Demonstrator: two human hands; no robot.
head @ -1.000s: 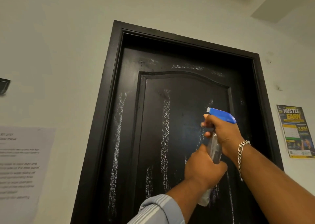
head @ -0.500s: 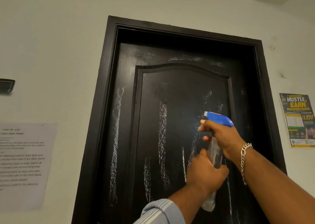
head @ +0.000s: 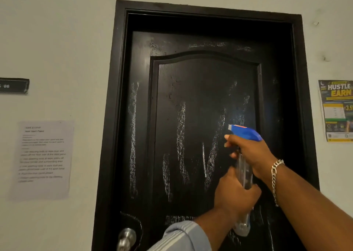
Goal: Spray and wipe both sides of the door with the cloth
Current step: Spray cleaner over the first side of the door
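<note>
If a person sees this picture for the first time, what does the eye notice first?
First the black door, streaked with white vertical marks across its middle. Next, in front of it at lower right, the blue-topped spray bottle: the right hand grips its trigger, the left hand holds its clear body.

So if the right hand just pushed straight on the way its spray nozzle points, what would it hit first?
Most likely the door itself: the right hand aims the spray bottle at the streaked raised panel, and nothing shows between nozzle and wood. The gap cannot be judged from this one view.
</note>
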